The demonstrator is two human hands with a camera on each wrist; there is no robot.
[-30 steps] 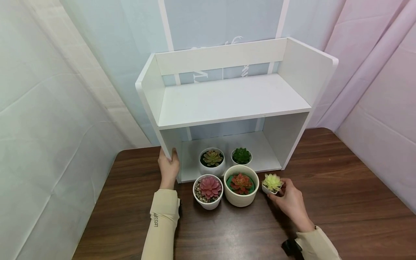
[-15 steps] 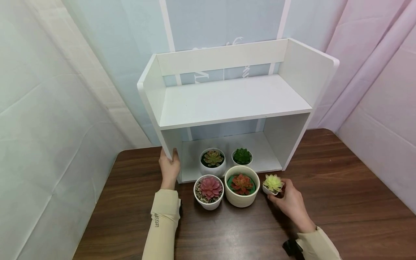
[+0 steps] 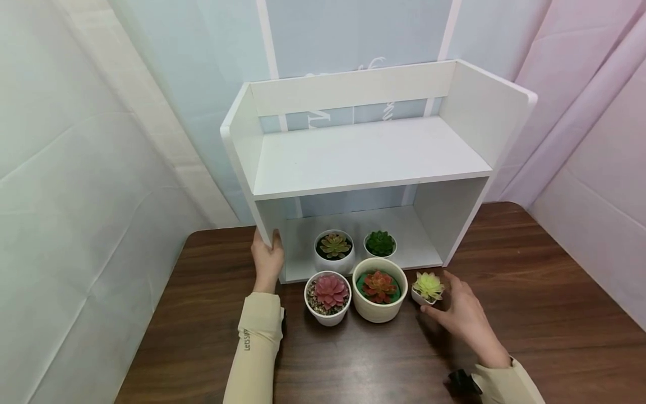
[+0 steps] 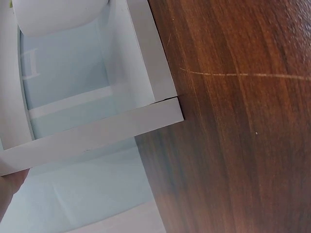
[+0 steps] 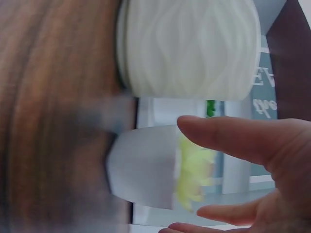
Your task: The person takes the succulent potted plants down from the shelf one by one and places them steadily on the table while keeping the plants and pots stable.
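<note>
My left hand (image 3: 268, 259) grips the left side panel of a white two-tier shelf (image 3: 373, 154), thumb on the inner side; its fingers are mostly hidden behind the panel. My right hand (image 3: 465, 314) is spread beside a small white pot with a yellow-green succulent (image 3: 428, 287), standing on the table right of the other pots. In the right wrist view, thumb and fingers stand apart on either side of this small pot (image 5: 143, 167). Left of it are a cream pot with a red succulent (image 3: 379, 292) and a white pot with a pink succulent (image 3: 328, 297).
On the lower shelf board stand a white pot with a yellowish succulent (image 3: 334, 251) and a small pot with a green succulent (image 3: 381, 244). The dark wooden table (image 3: 353, 370) extends to both sides. Pale curtains (image 3: 101, 196) hang around it.
My right hand has let go of the small pot with the yellow-green succulent, its fingers spreading and drawing slightly right. My left hand keeps its grip on the shelf. The head view has shifted slightly.
</note>
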